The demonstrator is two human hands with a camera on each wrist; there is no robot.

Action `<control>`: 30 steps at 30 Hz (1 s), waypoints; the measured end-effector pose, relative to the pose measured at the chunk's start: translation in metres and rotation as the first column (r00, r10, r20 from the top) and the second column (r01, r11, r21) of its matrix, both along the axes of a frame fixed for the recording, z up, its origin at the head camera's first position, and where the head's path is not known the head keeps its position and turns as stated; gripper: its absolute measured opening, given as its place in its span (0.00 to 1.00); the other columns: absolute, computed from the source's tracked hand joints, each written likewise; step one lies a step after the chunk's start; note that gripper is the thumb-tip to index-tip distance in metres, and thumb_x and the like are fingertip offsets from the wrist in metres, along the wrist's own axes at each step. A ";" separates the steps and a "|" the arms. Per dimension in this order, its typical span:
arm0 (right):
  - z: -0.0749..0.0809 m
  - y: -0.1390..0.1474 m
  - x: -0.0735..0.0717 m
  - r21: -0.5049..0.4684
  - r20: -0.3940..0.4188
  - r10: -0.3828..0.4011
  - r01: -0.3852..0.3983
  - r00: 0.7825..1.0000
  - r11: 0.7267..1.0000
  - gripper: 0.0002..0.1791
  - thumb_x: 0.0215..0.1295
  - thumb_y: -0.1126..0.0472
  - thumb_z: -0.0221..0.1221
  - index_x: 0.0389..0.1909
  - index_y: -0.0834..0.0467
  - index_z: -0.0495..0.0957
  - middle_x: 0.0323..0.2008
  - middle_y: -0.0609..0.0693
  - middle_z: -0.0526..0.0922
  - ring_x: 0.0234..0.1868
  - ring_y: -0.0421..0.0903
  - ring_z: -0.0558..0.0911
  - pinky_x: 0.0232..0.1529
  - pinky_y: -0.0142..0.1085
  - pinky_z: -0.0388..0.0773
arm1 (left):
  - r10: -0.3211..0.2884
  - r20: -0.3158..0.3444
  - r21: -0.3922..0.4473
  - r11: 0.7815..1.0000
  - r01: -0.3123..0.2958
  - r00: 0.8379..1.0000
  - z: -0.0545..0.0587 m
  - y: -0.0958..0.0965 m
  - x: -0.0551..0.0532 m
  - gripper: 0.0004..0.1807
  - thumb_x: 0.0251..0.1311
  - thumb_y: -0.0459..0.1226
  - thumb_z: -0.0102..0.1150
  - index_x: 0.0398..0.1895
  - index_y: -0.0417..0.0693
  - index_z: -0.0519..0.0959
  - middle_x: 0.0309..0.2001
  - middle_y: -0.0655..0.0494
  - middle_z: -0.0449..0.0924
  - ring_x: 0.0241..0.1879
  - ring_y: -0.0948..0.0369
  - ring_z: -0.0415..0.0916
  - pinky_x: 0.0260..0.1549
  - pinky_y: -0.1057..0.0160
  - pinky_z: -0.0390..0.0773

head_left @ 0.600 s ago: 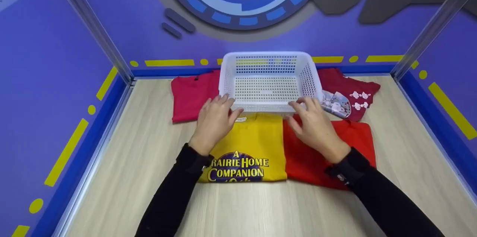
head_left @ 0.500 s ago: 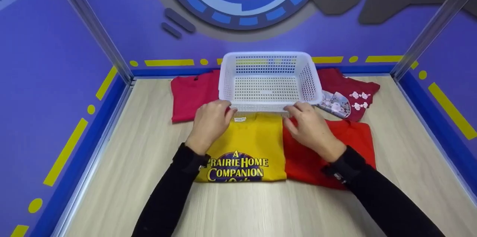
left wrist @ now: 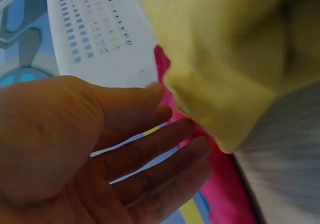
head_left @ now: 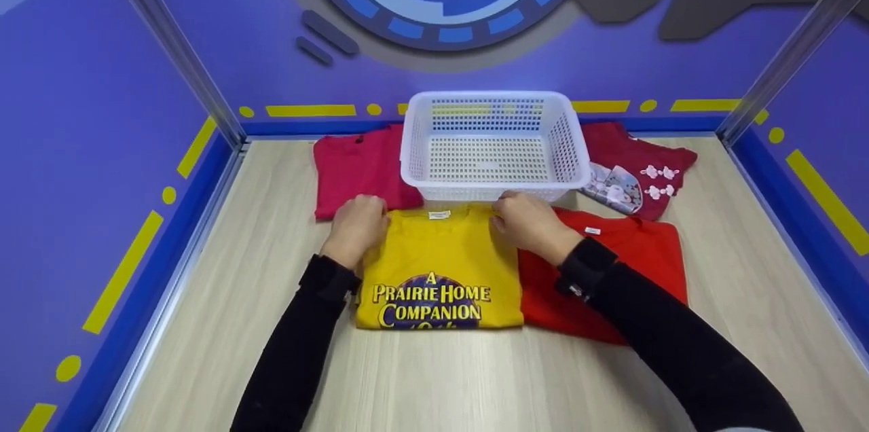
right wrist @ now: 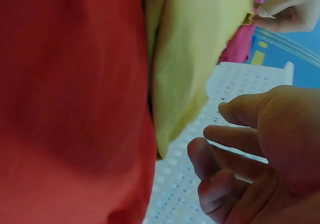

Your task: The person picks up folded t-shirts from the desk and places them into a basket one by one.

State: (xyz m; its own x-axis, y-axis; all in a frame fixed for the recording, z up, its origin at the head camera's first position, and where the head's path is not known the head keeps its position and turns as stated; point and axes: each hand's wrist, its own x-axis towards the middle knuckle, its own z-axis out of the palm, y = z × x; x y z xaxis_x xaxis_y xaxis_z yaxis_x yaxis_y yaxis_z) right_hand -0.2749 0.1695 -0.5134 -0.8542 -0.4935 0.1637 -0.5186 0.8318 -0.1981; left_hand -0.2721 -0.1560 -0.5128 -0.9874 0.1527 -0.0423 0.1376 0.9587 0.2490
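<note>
A folded yellow T-shirt with "A Prairie Home Companion" printed on it lies at the middle of the table. At its upper left corner is my left hand. In the left wrist view, the thumb and nearly straight fingers are beside the yellow cloth, with no grip showing. My right hand is by the upper right corner. Loosely bent, its fingers stand apart from the cloth in the right wrist view. A folded red shirt lies against the yellow one, partly under the right forearm.
Behind the T-shirt stands a white perforated basket. A folded pink-red shirt lies at its left. To its right is a dark red shirt with a printed picture. Purple panels enclose the table's back and sides.
Both hands have come away from the basket's front rim, back to the yellow T-shirt's upper corners. The left hand moved left, the right one inward. The basket stays in place.
</note>
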 end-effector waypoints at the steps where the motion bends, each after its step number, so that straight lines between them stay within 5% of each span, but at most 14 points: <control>1: -0.001 -0.001 -0.001 0.009 0.006 -0.020 0.020 1.000 1.000 0.10 0.74 0.63 0.66 0.44 0.66 0.91 0.42 0.65 0.91 0.38 0.64 0.87 0.44 0.57 0.85 | 0.012 0.022 0.008 1.000 -0.012 1.000 -0.001 0.000 -0.001 0.12 0.77 0.42 0.67 0.44 0.41 0.91 0.42 0.43 0.90 0.44 0.44 0.87 0.50 0.46 0.88; 7: -0.008 -0.011 -0.002 0.054 0.011 -0.142 0.141 0.990 0.989 0.14 0.75 0.60 0.63 0.50 0.66 0.90 0.40 0.66 0.90 0.37 0.65 0.88 0.41 0.58 0.86 | 0.042 0.106 0.024 0.999 -0.045 0.993 -0.004 0.003 -0.003 0.14 0.75 0.45 0.70 0.44 0.41 0.90 0.35 0.47 0.85 0.38 0.48 0.82 0.44 0.53 0.83; 14: -0.014 -0.017 0.001 0.059 -0.048 -0.169 0.172 0.984 0.983 0.19 0.77 0.61 0.60 0.60 0.67 0.86 0.42 0.67 0.88 0.38 0.66 0.88 0.37 0.59 0.87 | 0.056 0.101 0.010 0.998 -0.057 0.993 -0.003 -0.001 -0.002 0.15 0.72 0.45 0.74 0.44 0.40 0.90 0.35 0.45 0.85 0.37 0.48 0.82 0.42 0.52 0.82; 22: -0.026 -0.018 0.003 0.114 0.005 -0.187 0.185 0.982 0.976 0.16 0.80 0.57 0.59 0.47 0.67 0.87 0.41 0.66 0.87 0.40 0.68 0.89 0.41 0.62 0.89 | 0.018 0.083 0.008 1.000 -0.019 0.996 -0.005 -0.007 0.000 0.12 0.71 0.40 0.73 0.43 0.37 0.89 0.38 0.43 0.87 0.39 0.46 0.83 0.46 0.49 0.85; 30: -0.025 -0.015 0.000 0.110 0.130 -0.186 0.172 0.974 0.979 0.16 0.81 0.57 0.57 0.48 0.65 0.86 0.45 0.67 0.87 0.45 0.68 0.89 0.48 0.63 0.89 | 0.000 0.114 0.045 0.999 -0.005 0.993 -0.006 -0.008 -0.004 0.09 0.69 0.38 0.71 0.42 0.40 0.87 0.36 0.44 0.84 0.39 0.46 0.80 0.43 0.53 0.78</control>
